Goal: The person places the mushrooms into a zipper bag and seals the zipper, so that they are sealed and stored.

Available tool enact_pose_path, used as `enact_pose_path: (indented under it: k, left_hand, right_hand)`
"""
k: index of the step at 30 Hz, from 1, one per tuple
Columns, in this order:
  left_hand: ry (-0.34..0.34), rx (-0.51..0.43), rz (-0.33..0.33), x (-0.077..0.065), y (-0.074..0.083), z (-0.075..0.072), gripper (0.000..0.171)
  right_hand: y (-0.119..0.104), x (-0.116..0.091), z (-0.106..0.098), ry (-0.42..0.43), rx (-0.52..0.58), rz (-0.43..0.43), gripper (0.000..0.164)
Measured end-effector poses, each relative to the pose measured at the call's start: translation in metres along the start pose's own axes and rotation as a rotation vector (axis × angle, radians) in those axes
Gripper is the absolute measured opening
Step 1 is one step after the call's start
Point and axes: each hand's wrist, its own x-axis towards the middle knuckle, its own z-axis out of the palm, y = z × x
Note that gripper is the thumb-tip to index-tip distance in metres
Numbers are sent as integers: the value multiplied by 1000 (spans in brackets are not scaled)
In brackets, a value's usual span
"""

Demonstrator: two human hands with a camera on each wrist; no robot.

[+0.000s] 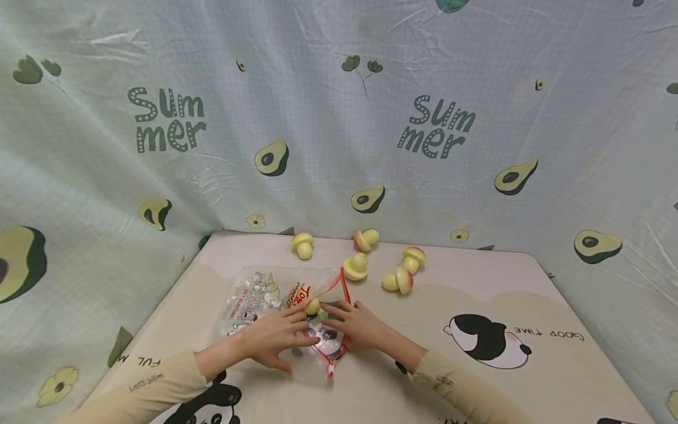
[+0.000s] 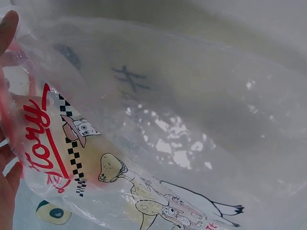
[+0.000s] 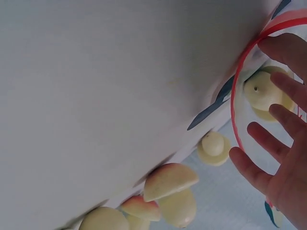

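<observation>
A clear plastic bag (image 1: 241, 300) with cartoon prints and a red-edged mouth lies on the table, its mouth toward the right. My left hand (image 1: 281, 337) rests at the mouth with spread, fairly straight fingers; in the left wrist view, thumb and fingers show beside the red edge. On the mouth's other side is my right hand (image 1: 360, 325), fingers (image 3: 268, 141) spread and straight against the red rim (image 3: 234, 100). Between the hands, a pale yellow toy mushroom (image 1: 312, 306) shows at the mouth. In the right wrist view, a mushroom (image 3: 261, 91) appears within the red loop.
Several yellow toy mushrooms stand or lie behind the bag, including one at back left (image 1: 303, 245), one near the rim (image 1: 355, 267) and one to the right (image 1: 398, 281). The table (image 1: 424, 377) has panda prints. An avocado-print curtain (image 1: 318, 118) hangs behind it.
</observation>
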Motion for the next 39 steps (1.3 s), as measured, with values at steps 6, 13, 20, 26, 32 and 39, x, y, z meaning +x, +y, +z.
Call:
enact_pose_path:
  k: [6,13,20,26,32,39]
  left_hand:
    - [-5,-7,-6,-1,2,1,72]
    - [3,-1,1,-1,4,4,71]
    - [4,2,-5,-1,7,5,71]
    - [-7,-1,-12,-1,7,6,70]
    - [2,16,-2,-2,8,5,69]
    - [11,15,8,-1,7,6,69]
  right_hand:
    - [3,-4,3,23,24,15,59]
    - [4,-8,6,24,106,47,52]
    - [6,-12,1,91,155,52,49]
    - [8,-13,0,127,169,61,47]
    - [10,-11,-1,173,194,56,45]
    - [14,-8,-6,228,180,95,43]
